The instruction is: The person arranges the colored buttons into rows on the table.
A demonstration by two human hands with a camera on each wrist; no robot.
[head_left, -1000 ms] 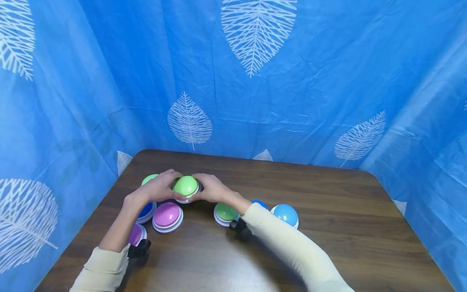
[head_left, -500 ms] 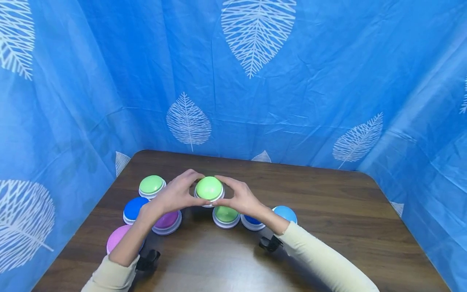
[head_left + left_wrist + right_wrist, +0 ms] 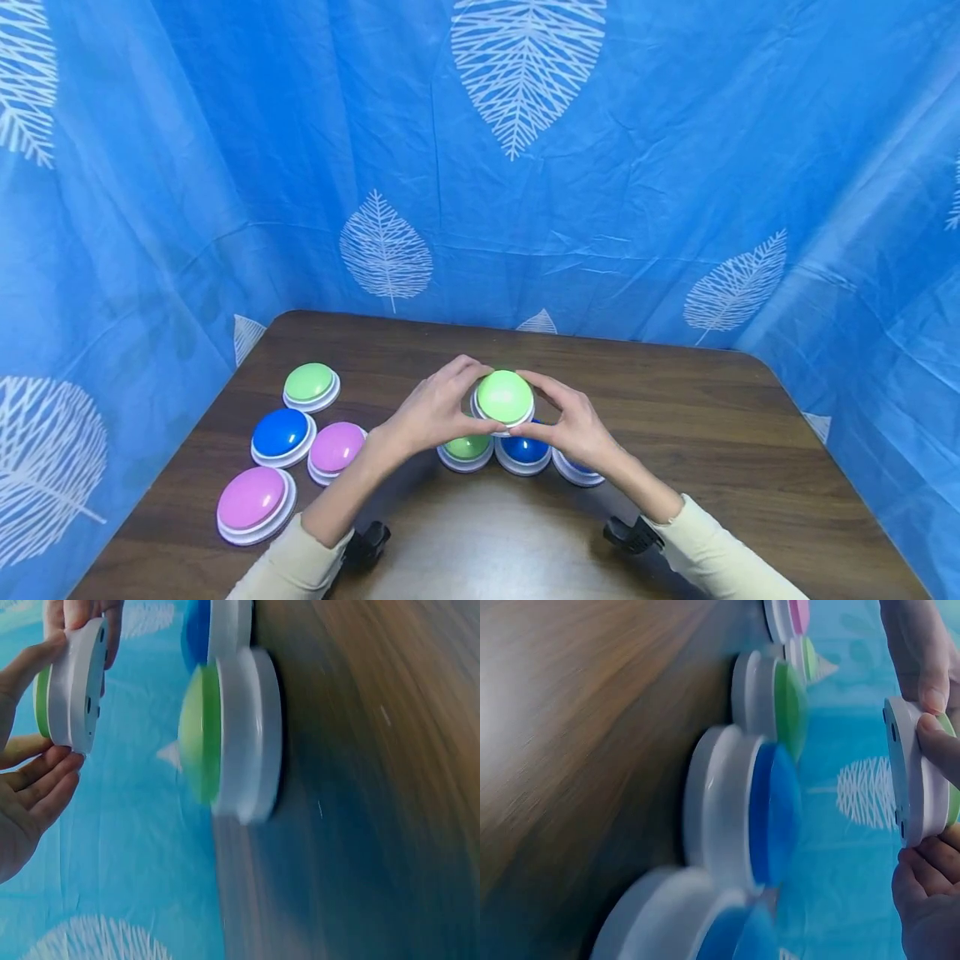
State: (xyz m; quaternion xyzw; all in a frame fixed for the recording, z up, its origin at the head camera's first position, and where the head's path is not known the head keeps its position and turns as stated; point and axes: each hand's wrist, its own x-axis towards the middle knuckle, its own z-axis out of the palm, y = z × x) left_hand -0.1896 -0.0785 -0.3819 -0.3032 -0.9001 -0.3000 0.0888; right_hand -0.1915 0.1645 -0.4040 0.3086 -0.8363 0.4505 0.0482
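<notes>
Both hands hold one green-domed push button [image 3: 505, 398] with a white round base, raised above the table. My left hand [image 3: 438, 406] pinches its left side between thumb and fingers. On the other side my right hand [image 3: 576, 422] grips it the same way. The button's flat underside, with small dark spots, shows in the left wrist view, clear of the tabletop. Below it stands a row of similar buttons: a green one [image 3: 467, 448], a dark blue one [image 3: 525, 450] and a light blue one [image 3: 739, 937], mostly hidden behind the right hand in the head view.
At the table's left side stand a green button [image 3: 309, 382], a blue button [image 3: 281, 432] and two pink ones, the nearer pink button [image 3: 252, 500] being closest to me. Blue curtains [image 3: 622, 167] with white leaf prints surround the brown wooden table [image 3: 697, 433].
Both hands have carried the green-domed button rightward, from beside the left group to above the row on the right. The left group has come into fuller view; the other buttons stay put.
</notes>
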